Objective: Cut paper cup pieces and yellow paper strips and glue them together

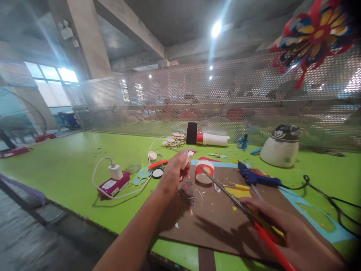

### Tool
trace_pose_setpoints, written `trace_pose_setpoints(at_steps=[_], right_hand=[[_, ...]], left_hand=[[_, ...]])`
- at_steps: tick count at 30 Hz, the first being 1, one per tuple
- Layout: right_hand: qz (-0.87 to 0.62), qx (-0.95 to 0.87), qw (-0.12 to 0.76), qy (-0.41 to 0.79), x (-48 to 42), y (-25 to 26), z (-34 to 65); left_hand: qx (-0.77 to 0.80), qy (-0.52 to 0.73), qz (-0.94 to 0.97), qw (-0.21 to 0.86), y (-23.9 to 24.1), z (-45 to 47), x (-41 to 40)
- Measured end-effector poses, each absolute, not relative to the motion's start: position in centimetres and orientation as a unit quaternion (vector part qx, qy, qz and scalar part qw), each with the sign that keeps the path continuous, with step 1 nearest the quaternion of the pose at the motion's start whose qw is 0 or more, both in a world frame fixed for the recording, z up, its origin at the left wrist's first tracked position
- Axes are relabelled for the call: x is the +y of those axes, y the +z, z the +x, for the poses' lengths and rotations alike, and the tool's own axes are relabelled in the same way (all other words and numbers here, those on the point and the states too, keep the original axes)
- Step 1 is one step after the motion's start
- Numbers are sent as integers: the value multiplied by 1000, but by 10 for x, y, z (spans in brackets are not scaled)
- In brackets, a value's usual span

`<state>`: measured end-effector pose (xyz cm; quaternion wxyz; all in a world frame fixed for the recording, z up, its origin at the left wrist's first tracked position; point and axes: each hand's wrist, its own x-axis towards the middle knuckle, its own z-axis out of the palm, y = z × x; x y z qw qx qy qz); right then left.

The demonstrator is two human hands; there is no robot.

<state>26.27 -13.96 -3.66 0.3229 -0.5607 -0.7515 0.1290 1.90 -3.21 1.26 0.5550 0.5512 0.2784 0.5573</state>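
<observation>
My left hand is closed on a small white and red piece of paper above the brown board. In my right hand are long scissors with red and yellow handles, pointing away to the upper left. Their blades look nearly closed, and the tips overlap the view of a red and white paper cup on the board. Whether the tips touch the cup, I cannot tell. Paper scraps in white and yellow lie beneath my hands.
A blue glue gun with a black cord lies right of the brown board. A purple power strip with a white charger stands left. Behind are a phone, stacked paper cups and a white and grey container.
</observation>
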Motion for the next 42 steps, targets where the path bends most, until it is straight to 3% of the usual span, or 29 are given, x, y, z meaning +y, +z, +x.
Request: trace_pose_setpoints(at_steps=[10, 18, 42], right_hand=[[-521, -781, 316, 135, -142, -32, 256], [-533, -772, 320, 132, -143, -36, 252], [-519, -745, 403, 114, -147, -44, 247]], left_hand=[[347, 540, 599, 479, 2, 24, -31], [364, 570, 647, 352, 5, 23, -36], [313, 575, 611, 445, 3, 24, -38]])
